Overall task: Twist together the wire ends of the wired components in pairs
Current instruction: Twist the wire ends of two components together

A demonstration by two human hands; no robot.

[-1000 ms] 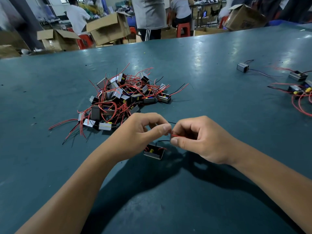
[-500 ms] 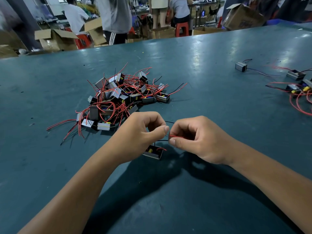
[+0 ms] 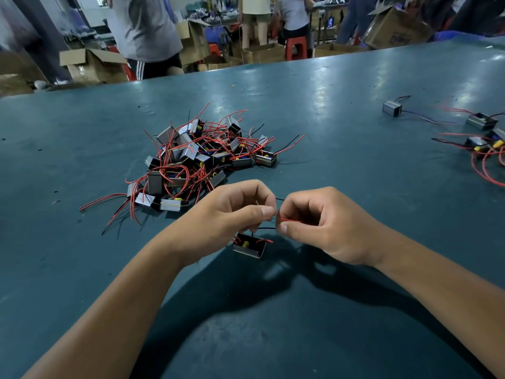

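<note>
Teal matting covers the table, and most of the work looks undone: the big pile of wired components beyond the hands is a loose tangle of red and black leads. A smaller group lies far right; whether those are twisted cannot be told. One component sits just below the hands. The left hand and right hand meet fingertip to fingertip, each pinching the red wire end; the twist seems underway.
</note>
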